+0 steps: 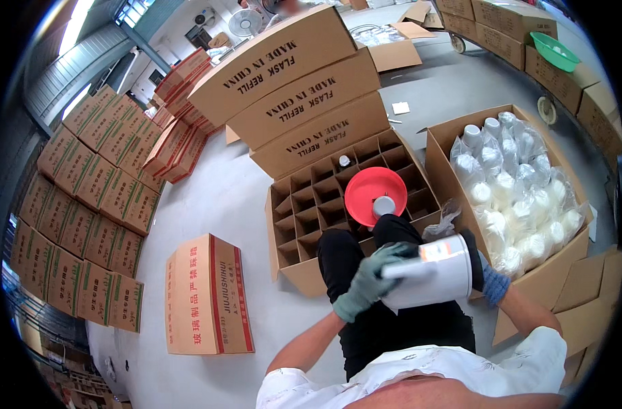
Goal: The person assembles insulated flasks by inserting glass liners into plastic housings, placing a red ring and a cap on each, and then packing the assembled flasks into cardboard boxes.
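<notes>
Grey floor (212,208), glossy white cylinder (430,283), orange-marked label (442,250), 2 gloved hands (371,277)

A head-worn fisheye looks down and forward over the nearby lap (414,334).

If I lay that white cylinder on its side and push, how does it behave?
The white cylinder would probably roll, given its rounded wall. It looks stiff: no sag shows between the left hand and right hand. The smooth-looking surface may be a bit slippery. Weight can't be judged from here.
</notes>
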`<act>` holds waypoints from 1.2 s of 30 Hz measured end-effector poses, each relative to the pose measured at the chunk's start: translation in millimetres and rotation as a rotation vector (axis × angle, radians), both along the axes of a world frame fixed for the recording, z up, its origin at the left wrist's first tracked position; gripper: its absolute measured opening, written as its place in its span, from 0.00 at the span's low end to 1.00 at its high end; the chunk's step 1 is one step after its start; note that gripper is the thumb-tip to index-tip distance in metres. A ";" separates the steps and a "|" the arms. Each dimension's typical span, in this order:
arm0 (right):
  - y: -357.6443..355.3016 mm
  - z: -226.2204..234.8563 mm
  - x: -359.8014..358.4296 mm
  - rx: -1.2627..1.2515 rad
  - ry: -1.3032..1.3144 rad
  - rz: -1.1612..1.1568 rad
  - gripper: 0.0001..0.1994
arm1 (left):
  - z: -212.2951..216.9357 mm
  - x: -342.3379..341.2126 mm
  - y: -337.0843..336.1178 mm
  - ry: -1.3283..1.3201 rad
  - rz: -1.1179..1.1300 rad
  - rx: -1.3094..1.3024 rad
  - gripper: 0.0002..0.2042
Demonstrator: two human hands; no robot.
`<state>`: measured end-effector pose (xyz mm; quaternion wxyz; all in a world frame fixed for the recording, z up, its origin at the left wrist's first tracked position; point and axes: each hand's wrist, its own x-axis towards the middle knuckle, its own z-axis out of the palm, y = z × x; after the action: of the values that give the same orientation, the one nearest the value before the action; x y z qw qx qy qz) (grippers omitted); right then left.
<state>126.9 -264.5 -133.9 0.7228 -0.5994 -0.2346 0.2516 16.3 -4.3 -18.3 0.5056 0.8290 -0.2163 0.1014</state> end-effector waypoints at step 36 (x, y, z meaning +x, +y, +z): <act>159.8 63.2 94.3 0.169 -0.170 -0.028 0.20 | -6.4 -38.1 147.9 0.211 0.643 -0.530 0.15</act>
<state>221.2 -104.7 -70.8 0.7517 -0.5588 -0.3070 0.1689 -21.9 143.6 -24.7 0.6632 0.7015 0.1395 0.2205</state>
